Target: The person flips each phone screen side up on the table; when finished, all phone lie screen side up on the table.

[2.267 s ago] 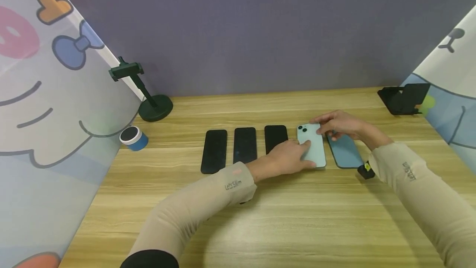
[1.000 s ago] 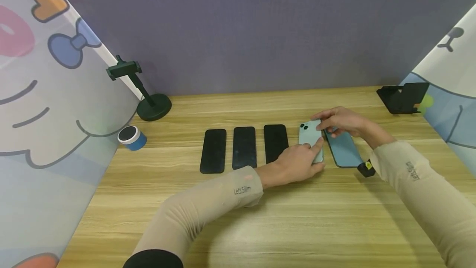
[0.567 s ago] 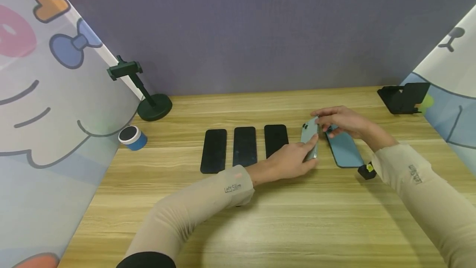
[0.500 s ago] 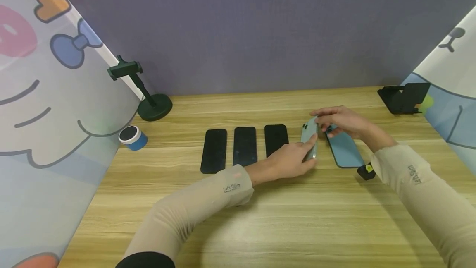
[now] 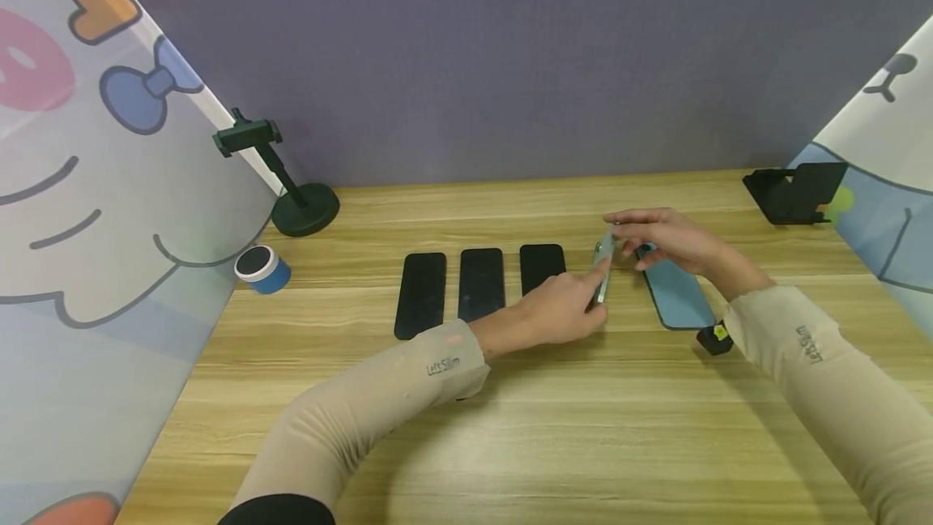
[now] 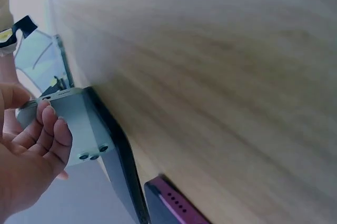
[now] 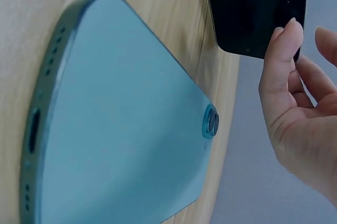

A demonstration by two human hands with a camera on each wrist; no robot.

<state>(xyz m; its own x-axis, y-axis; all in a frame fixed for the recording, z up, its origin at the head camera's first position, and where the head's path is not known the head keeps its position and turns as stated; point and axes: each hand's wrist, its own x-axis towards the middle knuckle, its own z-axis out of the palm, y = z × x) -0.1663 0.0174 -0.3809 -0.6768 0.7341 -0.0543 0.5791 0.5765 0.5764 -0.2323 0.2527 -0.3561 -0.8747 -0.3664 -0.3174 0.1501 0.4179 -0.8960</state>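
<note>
A pale mint smartphone stands tilted steeply on its long edge, between both hands. My left hand grips its near end, with the index finger along the upper edge; in the left wrist view the fingers lie by the phone's pale back. At the far end, my right hand pinches a corner. The right wrist view shows that phone's dark screen and the fingers at its edge. Just right of it lies a blue smartphone, back up, below the right hand.
Three black-screened phones lie in a row left of the hands, the third partly behind the left hand. A dark green phone stand and blue jar are at left. A black folding stand sits back right.
The mint smartphone lay flat, back up; both hands have tipped it up on its long edge, until it shows nearly edge-on. The left hand has shifted slightly left. Other phones stayed put.
</note>
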